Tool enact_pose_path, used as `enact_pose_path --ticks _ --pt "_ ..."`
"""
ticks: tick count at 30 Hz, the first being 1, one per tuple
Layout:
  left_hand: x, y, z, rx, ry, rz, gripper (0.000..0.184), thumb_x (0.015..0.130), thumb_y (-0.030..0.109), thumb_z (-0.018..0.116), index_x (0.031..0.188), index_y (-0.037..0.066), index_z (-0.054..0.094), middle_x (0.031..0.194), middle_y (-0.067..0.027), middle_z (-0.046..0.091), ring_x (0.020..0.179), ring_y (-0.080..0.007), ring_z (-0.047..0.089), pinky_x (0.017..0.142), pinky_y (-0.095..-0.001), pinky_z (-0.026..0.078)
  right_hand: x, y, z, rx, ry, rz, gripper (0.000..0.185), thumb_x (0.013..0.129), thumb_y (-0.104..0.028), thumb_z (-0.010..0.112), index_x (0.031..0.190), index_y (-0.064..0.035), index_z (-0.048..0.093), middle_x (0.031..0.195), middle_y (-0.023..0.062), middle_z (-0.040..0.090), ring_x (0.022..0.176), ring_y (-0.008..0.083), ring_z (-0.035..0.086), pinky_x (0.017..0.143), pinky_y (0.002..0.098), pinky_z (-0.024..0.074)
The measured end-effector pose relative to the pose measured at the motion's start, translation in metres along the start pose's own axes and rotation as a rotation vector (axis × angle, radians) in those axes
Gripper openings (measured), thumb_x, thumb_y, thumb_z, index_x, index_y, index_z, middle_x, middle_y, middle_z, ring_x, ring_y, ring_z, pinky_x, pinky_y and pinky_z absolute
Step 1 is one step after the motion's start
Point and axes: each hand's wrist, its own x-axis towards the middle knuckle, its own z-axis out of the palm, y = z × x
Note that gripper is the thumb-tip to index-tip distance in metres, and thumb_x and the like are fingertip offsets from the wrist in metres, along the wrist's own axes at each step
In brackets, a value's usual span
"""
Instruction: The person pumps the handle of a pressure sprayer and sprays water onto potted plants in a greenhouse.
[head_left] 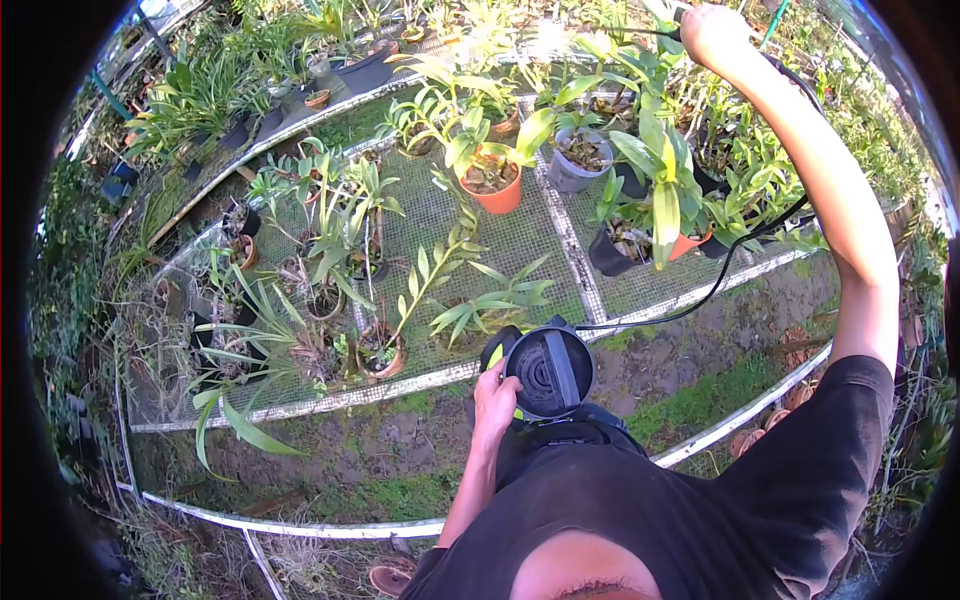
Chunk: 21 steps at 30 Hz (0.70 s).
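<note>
My left hand [492, 395] is closed on the side of a black pump sprayer [550, 373] held against my body. Its round top with a crossbar handle faces up, and lime-green trim shows beside my fingers. A thin black hose [708, 296] runs from the sprayer to the right and up behind my right arm. Raised high at the upper right, my right hand [715, 38] is wrapped round the black handle of a spray wand [645, 32], which points left over the plants. The wand's tip is lost in glare and leaves.
A wire-mesh bench [540, 245] with a white frame bears potted orchids, among them an orange pot [494, 190], a grey pot [578, 165] and a black pot [612, 252]. More plants stand on a bench behind. A pale curved rail [300, 528] crosses near my body.
</note>
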Motion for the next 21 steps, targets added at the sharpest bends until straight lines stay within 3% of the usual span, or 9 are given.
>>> enact_pose_path --ticks 3,7,13,16,19,21 --pt "0.002 -0.001 -0.011 -0.011 -0.021 -0.003 0.05 0.069 0.007 0.053 0.117 0.002 0.066 0.085 -0.0134 0.071 0.08 -0.0211 0.065 0.079 -0.033 0.049 0.007 -0.015 -0.022 0.141 -0.038 0.135 0.021 0.081 -0.021 0.063 0.095 -0.0164 0.078 0.097 0.008 0.074 0.092 0.0211 0.071 0.067 0.0395 0.0551" --pt "0.005 -0.002 -0.036 -0.006 -0.073 -0.012 0.048 0.07 0.007 0.053 0.116 0.001 0.066 0.085 -0.0123 0.071 0.079 -0.0192 0.064 0.078 -0.0326 0.049 0.012 -0.032 -0.043 -0.061 -0.07 -0.025 0.018 0.081 -0.022 0.064 0.09 -0.018 0.078 0.095 0.0035 0.075 0.09 0.0219 0.072 0.065 0.036 0.0554" --pt "0.001 0.001 -0.076 -0.08 -0.126 -0.017 0.047 0.07 0.005 0.052 0.114 0.0 0.066 0.083 -0.0107 0.071 0.077 -0.0179 0.063 0.076 -0.0317 0.048 -0.008 -0.051 -0.107 -0.052 -0.089 -0.016 0.017 0.08 -0.023 0.068 0.091 -0.0165 0.078 0.096 0.0058 0.075 0.09 0.0215 0.072 0.07 0.0376 0.0564" --pt "-0.004 0.003 -0.093 -0.112 -0.143 -0.014 0.046 0.071 -0.006 0.045 0.114 -0.008 0.062 0.086 -0.0059 0.067 0.071 -0.0107 0.058 0.066 -0.0236 0.045 -0.018 -0.057 -0.136 0.036 -0.074 0.023 0.019 0.079 -0.022 0.066 0.091 -0.0129 0.077 0.097 0.0093 0.074 0.091 0.0244 0.072 0.074 0.0387 0.0567" --pt "-0.003 0.004 -0.113 -0.051 -0.153 -0.023 0.046 0.071 -0.006 0.045 0.113 -0.008 0.063 0.087 -0.0063 0.067 0.072 -0.0109 0.059 0.067 -0.0237 0.046 -0.025 -0.067 -0.164 0.08 -0.129 0.021 0.02 0.08 -0.022 0.064 0.091 -0.0111 0.077 0.097 0.013 0.074 0.092 0.0276 0.071 0.076 0.0388 0.0566" --pt "-0.004 -0.002 -0.125 -0.047 -0.131 -0.039 0.048 0.07 0.001 0.05 0.116 -0.002 0.065 0.084 -0.0094 0.069 0.074 -0.0148 0.061 0.072 -0.0282 0.047 -0.027 -0.081 -0.163 0.128 -0.086 0.037 0.02 0.08 -0.022 0.065 0.091 -0.0106 0.077 0.097 0.0129 0.074 0.093 0.0272 0.071 0.077 0.0387 0.0566"
